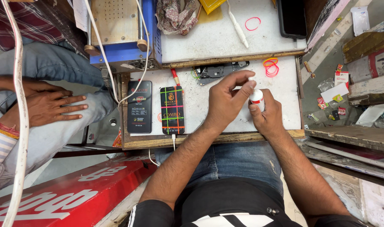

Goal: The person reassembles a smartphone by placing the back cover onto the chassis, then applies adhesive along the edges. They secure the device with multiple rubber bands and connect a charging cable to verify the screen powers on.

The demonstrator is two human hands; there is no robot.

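- The right hand [267, 115] is wrapped around a small white bottle with a red band [256, 97], gripping its body, just above the front part of the white worktop [284, 105].
- The left hand [225, 101] meets it from the other side: its fingertips [247, 82] pinch the top of the bottle, at the cap or nozzle. The two hands are together, both clamped on the same bottle.
- What the bottle contains cannot be told; its wall is opaque and no liquid shows.
- Risk, as I judge it: if the top comes loose while the right hand squeezes, the contents could spurt onto the fingers or the worktop.
- A drip could also reach the two flat packaged boxes lying just to the left, the black box [139, 107] and the box with coloured stripes [172, 110], or the dark phone part [217, 70] lying beyond the hands.
- The bottle is small and held only by fingers; a slip would drop it onto the worktop or over the wooden front edge [209, 138] into the lap.
- A white cable [174, 141] hangs over that edge near the left forearm, so a moving elbow could snag it.
- Red rubber bands [271, 67] lie well clear on the far side.
- Another person's hands [49, 105] rest on a knee at the left, well apart from the bottle.
- No open container shows on the worktop.
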